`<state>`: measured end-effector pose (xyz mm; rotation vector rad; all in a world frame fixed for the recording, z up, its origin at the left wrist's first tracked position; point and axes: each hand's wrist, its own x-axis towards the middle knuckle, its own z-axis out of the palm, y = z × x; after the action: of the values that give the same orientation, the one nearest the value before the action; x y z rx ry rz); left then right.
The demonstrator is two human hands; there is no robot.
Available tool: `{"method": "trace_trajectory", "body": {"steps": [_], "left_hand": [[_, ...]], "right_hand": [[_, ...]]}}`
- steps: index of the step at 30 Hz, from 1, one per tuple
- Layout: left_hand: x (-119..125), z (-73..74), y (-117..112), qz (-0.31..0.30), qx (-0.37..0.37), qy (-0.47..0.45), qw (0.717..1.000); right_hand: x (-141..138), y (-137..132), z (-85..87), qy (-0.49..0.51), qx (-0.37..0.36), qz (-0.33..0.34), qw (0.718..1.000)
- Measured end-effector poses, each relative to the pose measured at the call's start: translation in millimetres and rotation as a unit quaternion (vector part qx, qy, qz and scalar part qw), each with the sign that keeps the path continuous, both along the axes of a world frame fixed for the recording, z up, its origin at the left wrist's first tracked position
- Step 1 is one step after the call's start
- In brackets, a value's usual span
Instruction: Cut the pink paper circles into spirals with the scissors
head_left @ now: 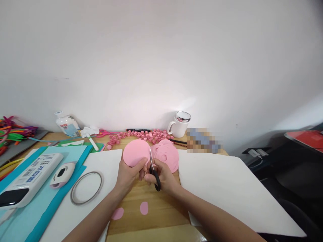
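Between the thumb and fingers of my left hand [131, 173] is a pink paper circle [136, 151], held up over the wooden table [138, 225]. My right hand [163, 176] grips black-handled scissors [156, 179], with the blades pointing up along the circle's right edge. Whether the blades touch the paper I cannot tell. Behind my right hand lies a pile of cut pink paper circles [168, 154]. Two small pink paper scraps, one rounded [144, 208] and another partly behind my left forearm [118, 213], rest on the table nearer to me.
Many rolled pink paper roses [148, 135] lie along the wall beside a white mug [179, 125]. White sheets [227, 181] flank both sides. At left are a tape roll [86, 188], a white power bank [32, 178], a small white device [63, 174] and a bottle [67, 124].
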<state>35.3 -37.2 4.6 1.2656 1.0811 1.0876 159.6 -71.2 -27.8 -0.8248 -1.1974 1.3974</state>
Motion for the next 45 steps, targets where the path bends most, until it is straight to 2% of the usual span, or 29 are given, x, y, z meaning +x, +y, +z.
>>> {"method": "trace_trajectory", "body": {"steps": [6, 12, 20, 26, 31, 38, 45], "left_hand": [[-1, -1.2, 0, -0.042, -0.028, -0.033, 0.998], [-4, -6.2, 3, -0.057, -0.029, -0.005, 0.998], [-3, -4.0, 4, -0.052, -0.046, -0.036, 0.997], [-3, -5.3, 5, -0.072, -0.044, -0.064, 0.994], [-4, -7.9, 6, -0.105, -0.052, -0.079, 0.990], [-2, -3.5, 3, -0.066, -0.049, -0.048, 0.995], [-2, -0.2, 3, -0.076, -0.052, -0.045, 0.995]], "right_hand": [[-3, -1, -2.3, 0.010, 0.007, -0.007, 1.000], [0, 0, 0.5, 0.003, 0.021, 0.007, 1.000], [1, 1, -2.8, 0.006, 0.019, -0.001, 1.000], [0, 1, -8.5, 0.008, -0.017, -0.043, 0.999], [-3, 0, -8.5, 0.012, -0.024, -0.033, 0.999], [-3, 1, -3.6, 0.015, 0.019, -0.022, 0.999], [-3, 2, -2.5, 0.014, 0.041, -0.029, 0.999]]}}
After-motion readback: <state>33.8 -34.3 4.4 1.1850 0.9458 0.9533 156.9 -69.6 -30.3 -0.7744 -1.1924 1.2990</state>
